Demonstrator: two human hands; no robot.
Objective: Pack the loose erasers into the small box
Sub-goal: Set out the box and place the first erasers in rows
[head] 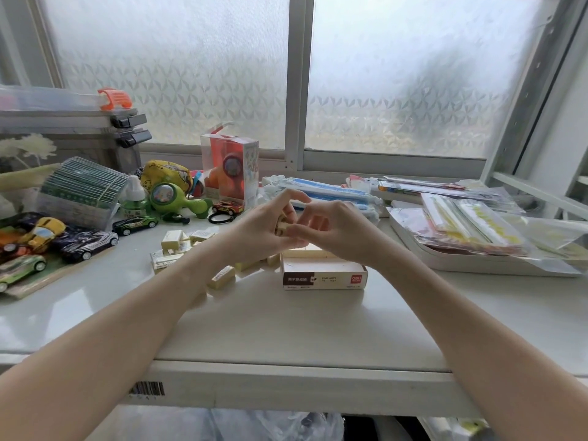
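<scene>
Pinching a small cream rectangular wrapped eraser (281,225) between them above the small open cardboard box (324,275) on the white surface (286,323), the left hand (267,224) and right hand (327,230) are handling something light, firm and best gripped by its long sides.

A glossy white bench (286,329) carries the clutter under a frosted patterned window (197,65). Far left lie several toy cars: a yellow one (44,233), a dark blue striped one (86,245) and a black-and-green one (135,223). Behind them stands a curved stack of green-edged packets (84,189), with a green plastic bottle with a white cap (133,198) just beside it. A clear box holding an orange toy (229,170) stands upright near the window. At the right, plastic-wrapped stationery packs (471,227) lie piled.
</scene>
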